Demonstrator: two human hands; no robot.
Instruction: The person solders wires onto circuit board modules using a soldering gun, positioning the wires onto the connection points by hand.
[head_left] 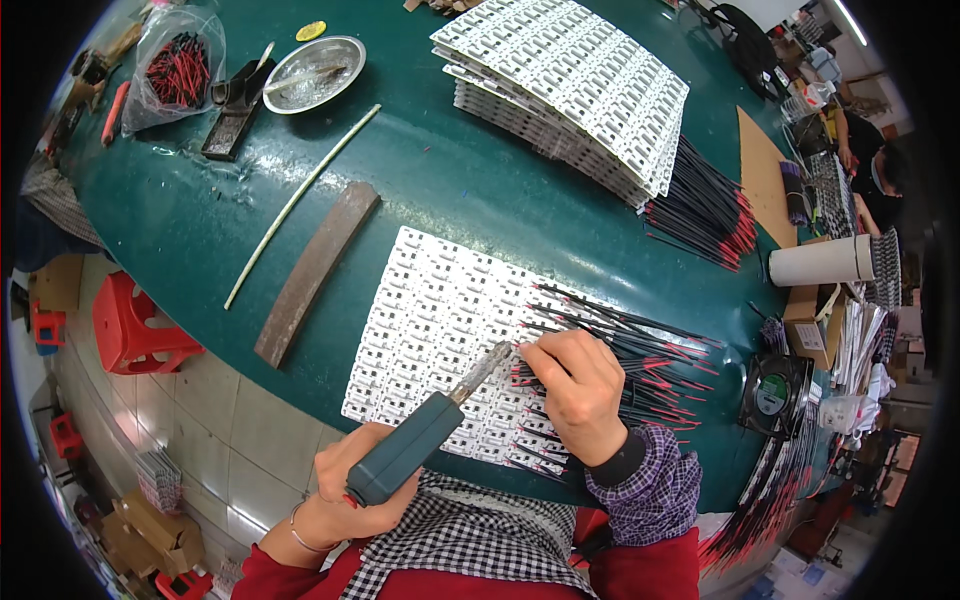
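Observation:
A white panel of many small circuit boards [430, 300] lies flat on the green table in front of me. My left hand [350, 470] is wrapped round the dark green handle of a soldering iron [410, 445], whose metal tip slants up and to the right over the panel. Close by that tip, my right hand [580, 385] has thumb and forefinger pinched together at the end of a thin wire [521, 346], mostly hidden by the fingers. Several black wires with red ones among them [650, 370] fan out rightward from the panel, partly behind my right hand.
Left of the panel lie a curved brown bar [318, 275] and a pale rod [300, 207]. Farther off are a metal dish [315, 75], a black holder [236, 115] and a bag of red wires [180, 70]. Stacked panels [570, 80] stand far right; a black fan [775, 393] is rightward.

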